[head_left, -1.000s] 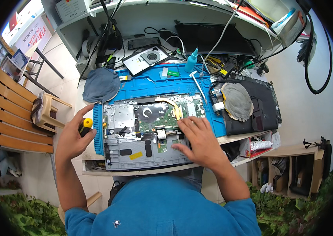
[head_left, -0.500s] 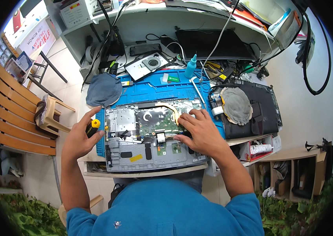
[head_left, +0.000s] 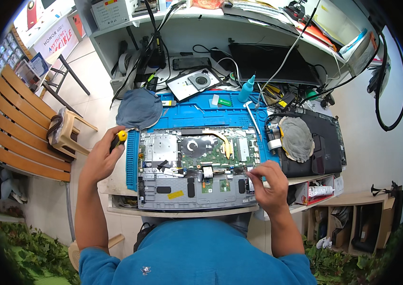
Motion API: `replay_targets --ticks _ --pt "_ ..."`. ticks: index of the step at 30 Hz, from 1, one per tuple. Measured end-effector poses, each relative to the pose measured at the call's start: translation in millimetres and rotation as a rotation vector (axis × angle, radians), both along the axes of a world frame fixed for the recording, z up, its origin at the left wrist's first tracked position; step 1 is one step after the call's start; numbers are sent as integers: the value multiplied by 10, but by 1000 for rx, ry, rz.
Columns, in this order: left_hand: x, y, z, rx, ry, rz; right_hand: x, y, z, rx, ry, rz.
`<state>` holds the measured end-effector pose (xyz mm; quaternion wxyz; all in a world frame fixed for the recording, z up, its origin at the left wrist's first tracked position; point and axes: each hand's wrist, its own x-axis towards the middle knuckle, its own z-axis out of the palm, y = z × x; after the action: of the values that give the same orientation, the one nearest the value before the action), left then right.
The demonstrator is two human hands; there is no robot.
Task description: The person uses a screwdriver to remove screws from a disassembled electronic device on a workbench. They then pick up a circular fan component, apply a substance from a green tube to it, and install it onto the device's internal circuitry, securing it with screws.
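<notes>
An opened laptop base (head_left: 196, 168) lies on the table in front of me. Its green circuit board, a copper heat pipe (head_left: 226, 147) and a grey palm-rest part show. My left hand (head_left: 106, 154), off the laptop's left side, is closed around a screwdriver (head_left: 119, 138) with a yellow and black handle; its shaft cannot be made out. My right hand (head_left: 270, 183) is at the laptop's right edge. Its thumb and forefinger are pinched near a small board with a cable (head_left: 250, 183); what they hold, if anything, is too small to tell.
Under and behind the laptop lies a blue work mat (head_left: 192, 116). Grey round pads (head_left: 138, 108) rest at left and right, the right one on a black laptop (head_left: 322, 142). A light-blue bottle (head_left: 246, 89), cables and a dark flat screen (head_left: 275, 61) stand at the back.
My right hand has moved from the middle of the circuit board to the laptop's right edge, uncovering the heat pipe. My left hand still holds the screwdriver. The whole view has shifted slightly.
</notes>
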<state>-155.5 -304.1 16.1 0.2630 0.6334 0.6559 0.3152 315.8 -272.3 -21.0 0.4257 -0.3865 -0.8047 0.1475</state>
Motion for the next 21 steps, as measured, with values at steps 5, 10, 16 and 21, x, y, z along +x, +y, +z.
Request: replay_targets --ticks 5,10,16,21 --pt "142 591 146 129 271 -219 161 -280 -79 22 151 -153" --pt "322 1163 -48 66 399 -329 458 -599 -178 -164 276 -251" --pt "441 1408 -180 132 462 -374 567 -593 -182 85 52 -440" --pt "352 1369 -132 162 455 -322 566 -583 -301 -4 200 -433"
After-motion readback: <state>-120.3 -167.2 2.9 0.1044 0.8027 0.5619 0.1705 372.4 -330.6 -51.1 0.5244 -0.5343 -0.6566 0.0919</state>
